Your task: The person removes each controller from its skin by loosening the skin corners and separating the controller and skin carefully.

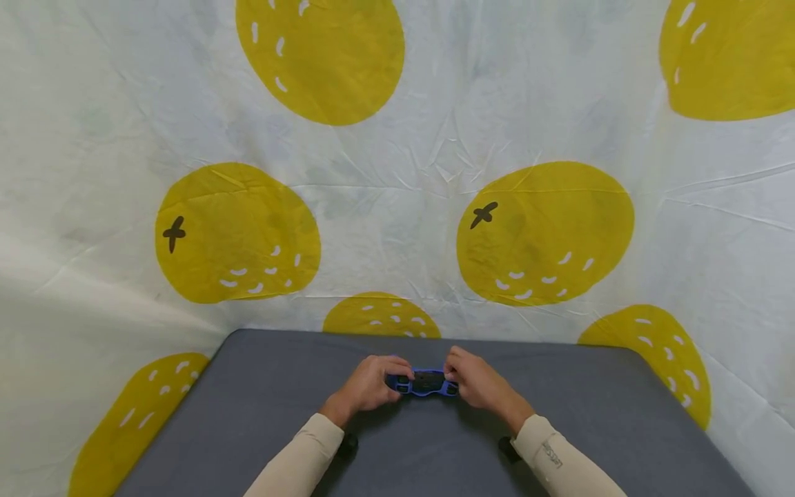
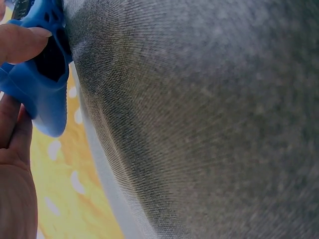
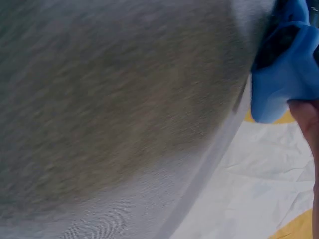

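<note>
A game controller in a blue silicone cover, with dark parts showing through its openings, is held close over the grey table at the centre of the head view. My left hand grips its left end. In the left wrist view the thumb lies across the blue cover, and other fingers are behind it. At the opposite end my right hand pinches the controller between curled fingers and thumb. One blue grip end shows in the right wrist view, fingertips against its lower side; most of that hand is out of frame.
Grey cloth covers the table, whose far edge lies just beyond the hands. Behind it hangs a white sheet printed with yellow fruit. A dark band sits under the left wrist, another under the right.
</note>
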### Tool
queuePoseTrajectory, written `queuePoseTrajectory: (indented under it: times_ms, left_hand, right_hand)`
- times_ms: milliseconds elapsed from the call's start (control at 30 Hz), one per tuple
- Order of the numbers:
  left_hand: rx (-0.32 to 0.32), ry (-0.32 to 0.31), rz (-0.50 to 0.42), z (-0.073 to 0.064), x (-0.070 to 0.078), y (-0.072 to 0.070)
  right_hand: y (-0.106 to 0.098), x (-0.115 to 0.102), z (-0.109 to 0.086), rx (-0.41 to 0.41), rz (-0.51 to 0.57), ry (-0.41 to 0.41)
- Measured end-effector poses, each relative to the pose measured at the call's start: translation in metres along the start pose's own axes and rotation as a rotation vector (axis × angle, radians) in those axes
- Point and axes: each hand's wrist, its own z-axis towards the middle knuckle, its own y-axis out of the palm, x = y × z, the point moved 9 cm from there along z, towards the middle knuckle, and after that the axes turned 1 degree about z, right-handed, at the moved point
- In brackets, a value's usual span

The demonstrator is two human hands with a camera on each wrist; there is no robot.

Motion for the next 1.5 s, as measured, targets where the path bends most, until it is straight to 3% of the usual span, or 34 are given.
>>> queuePoseTrajectory:
  times_ms: [433,667,900,1100,1300,1400,1500]
  left_hand:
    - [-0.014,-0.033,-0.076,0.004,0.001,-0.001]
    - [-0.004,-0.042,-0.072,0.003,0.0,-0.004]
    - [-0.012,-0.035,-0.05,0.005,0.004,-0.003]
    - [-0.012,-0.034,-0.031,0.007,0.003,-0.003]
    - [-0.014,-0.048,-0.027,0.009,0.003,-0.003]
    - [-0.019,-0.072,-0.032,0.008,0.001,-0.003]
    - [-0.025,-0.091,-0.038,0.007,-0.002,-0.003]
  right_hand:
    - [-0.012,0.014,-0.018,0.102,0.078,-0.025]
    - [-0.011,0.023,-0.024,0.155,0.192,-0.002]
    - [-0.008,0.042,-0.033,0.191,0.454,0.216]
    - [-0.001,0.05,-0.035,0.136,0.542,0.45]
    - [0.015,0.041,-0.032,0.133,0.511,0.699]
    - [0.021,0.037,-0.03,0.177,0.481,0.744]
    - [0.022,0.035,-0.029,0.196,0.502,0.735]
